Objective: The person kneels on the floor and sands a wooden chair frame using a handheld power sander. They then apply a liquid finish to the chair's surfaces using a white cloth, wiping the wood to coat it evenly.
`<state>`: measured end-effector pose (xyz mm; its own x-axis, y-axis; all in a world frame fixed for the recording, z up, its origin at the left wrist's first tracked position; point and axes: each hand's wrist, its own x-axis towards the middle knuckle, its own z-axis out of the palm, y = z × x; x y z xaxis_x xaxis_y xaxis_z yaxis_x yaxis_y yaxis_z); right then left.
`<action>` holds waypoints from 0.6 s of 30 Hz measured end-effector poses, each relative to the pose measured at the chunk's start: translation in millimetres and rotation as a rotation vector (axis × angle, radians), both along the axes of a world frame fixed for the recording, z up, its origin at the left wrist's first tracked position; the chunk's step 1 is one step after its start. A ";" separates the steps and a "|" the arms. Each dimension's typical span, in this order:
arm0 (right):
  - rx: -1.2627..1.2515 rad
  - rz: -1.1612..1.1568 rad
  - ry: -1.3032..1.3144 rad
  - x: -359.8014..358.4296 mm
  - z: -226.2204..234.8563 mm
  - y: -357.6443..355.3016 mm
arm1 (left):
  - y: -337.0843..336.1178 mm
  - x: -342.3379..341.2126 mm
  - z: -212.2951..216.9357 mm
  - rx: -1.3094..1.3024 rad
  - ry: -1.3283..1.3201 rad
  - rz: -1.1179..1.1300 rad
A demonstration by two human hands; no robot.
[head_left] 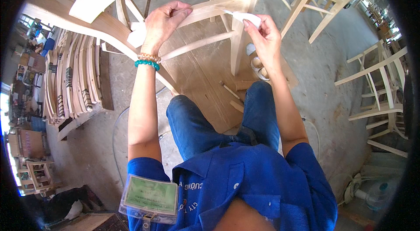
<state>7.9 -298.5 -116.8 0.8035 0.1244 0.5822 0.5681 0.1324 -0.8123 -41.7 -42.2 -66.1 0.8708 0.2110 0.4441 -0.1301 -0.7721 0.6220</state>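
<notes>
A pale unfinished wooden chair frame stands in front of me. My left hand is closed over its rail, with the thumb on the near face and the fingers bent over the top. Between the fingers and thumb of my right hand is a small white squeeze bottle. Its thin nozzle points left, at the rail close to where it meets the leg. Beside my left wrist a white piece shows, and I cannot tell what it is.
Cardboard covers the floor under the chair, with a brush-like stick on it. Small round containers stand near my right forearm. Stacked curved wooden parts lie at left. More chair frames stand at right.
</notes>
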 end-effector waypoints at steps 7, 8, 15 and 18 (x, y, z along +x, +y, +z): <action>0.040 0.001 -0.050 0.0 6.4 4.6 | -5.1 0.7 5.6 -0.014 0.058 -0.029; 0.017 -0.013 -0.047 -0.1 8.5 4.6 | -5.1 0.6 6.1 0.005 0.056 -0.029; 0.023 -0.070 -0.038 4.4 11.4 -3.5 | -8.3 0.7 9.6 0.063 0.119 0.029; 0.051 -0.070 -0.024 6.8 12.0 -3.6 | -8.6 0.8 9.4 0.062 0.111 0.044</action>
<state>14.6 -302.1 -104.8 0.7950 0.0379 0.6055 0.5966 0.1322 -0.7916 -40.9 -50.8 -56.7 0.9057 0.2253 0.3590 -0.0284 -0.8127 0.5820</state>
